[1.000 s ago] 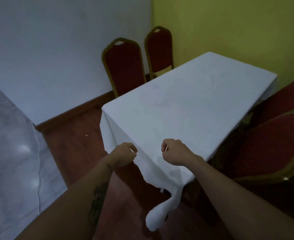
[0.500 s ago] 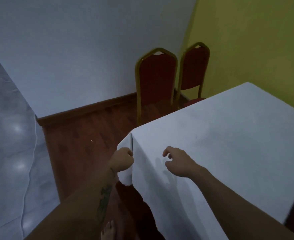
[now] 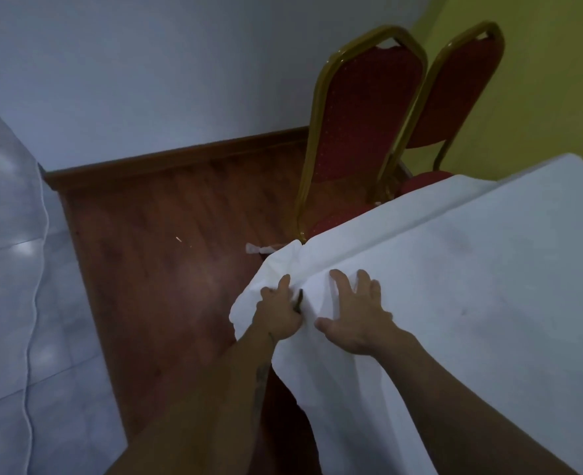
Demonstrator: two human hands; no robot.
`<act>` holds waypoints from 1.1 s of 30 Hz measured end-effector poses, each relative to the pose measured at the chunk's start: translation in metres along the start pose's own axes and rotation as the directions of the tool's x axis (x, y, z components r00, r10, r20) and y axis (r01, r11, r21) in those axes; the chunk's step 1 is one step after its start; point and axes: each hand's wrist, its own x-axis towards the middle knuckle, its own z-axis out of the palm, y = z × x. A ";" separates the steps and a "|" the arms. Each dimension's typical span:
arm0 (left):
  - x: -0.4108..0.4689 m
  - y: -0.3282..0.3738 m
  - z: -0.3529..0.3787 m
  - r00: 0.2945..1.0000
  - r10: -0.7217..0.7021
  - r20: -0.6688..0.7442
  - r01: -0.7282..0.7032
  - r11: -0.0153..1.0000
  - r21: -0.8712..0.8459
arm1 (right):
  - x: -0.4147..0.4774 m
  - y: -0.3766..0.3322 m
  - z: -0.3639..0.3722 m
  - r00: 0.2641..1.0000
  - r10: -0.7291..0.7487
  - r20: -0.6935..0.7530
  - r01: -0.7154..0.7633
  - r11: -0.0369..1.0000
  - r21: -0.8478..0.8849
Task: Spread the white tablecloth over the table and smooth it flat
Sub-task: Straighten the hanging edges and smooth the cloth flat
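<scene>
The white tablecloth (image 3: 471, 275) covers the table, which fills the right half of the view. At the near left corner the cloth is bunched and lifted. My left hand (image 3: 278, 311) grips that gathered corner fold from the side. My right hand (image 3: 358, 313) lies flat on the cloth just right of it, fingers spread, pressing on the table's corner. The cloth hangs down below my forearms with loose folds.
Two red chairs with gold frames, one (image 3: 362, 132) and another (image 3: 454, 94), stand against the far side of the table by the wall. A small white scrap (image 3: 259, 249) lies on the wooden floor. Pale tiles (image 3: 9, 303) are at left.
My view has moved closer to the table's corner. My left hand has taken hold of the corner fold and lifted it, and my right hand has opened flat onto the cloth.
</scene>
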 end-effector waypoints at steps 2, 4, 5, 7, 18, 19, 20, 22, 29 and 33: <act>0.014 -0.005 -0.002 0.998 0.004 -0.065 0.000 0.998 0.057 | 0.008 -0.006 0.002 1.000 0.024 -0.007 -0.024 0.997 -0.067; 0.031 -0.012 -0.007 0.993 0.066 -0.101 -0.047 0.982 0.185 | 0.017 -0.014 -0.001 0.998 0.056 -0.027 -0.058 0.995 -0.085; 0.035 -0.014 -0.012 0.989 0.101 -0.105 -0.077 0.973 0.219 | 0.020 -0.018 -0.003 0.997 0.069 -0.034 -0.072 0.993 -0.092; 0.041 -0.018 -0.025 0.979 0.200 -0.048 -0.185 0.957 0.224 | 0.027 -0.027 -0.005 0.999 0.038 -0.036 -0.044 0.983 -0.176; 0.051 -0.018 -0.110 0.834 0.446 -0.325 -0.352 0.883 0.310 | 0.061 -0.052 -0.013 0.981 -0.123 -0.149 0.097 0.981 -0.166; 0.048 -0.022 -0.111 0.877 0.337 -0.342 -0.253 0.930 0.268 | 0.062 -0.054 -0.011 0.986 -0.111 -0.125 0.089 0.982 -0.168; 0.048 -0.028 -0.110 0.933 0.202 -0.299 -0.122 0.956 0.268 | 0.063 -0.055 -0.009 0.990 -0.102 -0.093 0.083 0.979 -0.184; 0.045 -0.041 -0.102 0.994 -0.080 -0.069 0.100 0.929 0.356 | 0.064 -0.058 -0.006 0.995 -0.086 -0.044 0.074 0.972 -0.225; 0.049 -0.063 -0.033 0.948 -0.071 0.312 0.025 0.988 0.151 | 0.060 -0.061 0.003 0.978 -0.133 -0.163 0.085 0.959 -0.271; 0.047 -0.057 -0.002 0.963 -0.072 0.259 0.051 0.995 0.084 | 0.055 -0.060 0.004 0.969 -0.161 -0.186 0.116 0.967 -0.229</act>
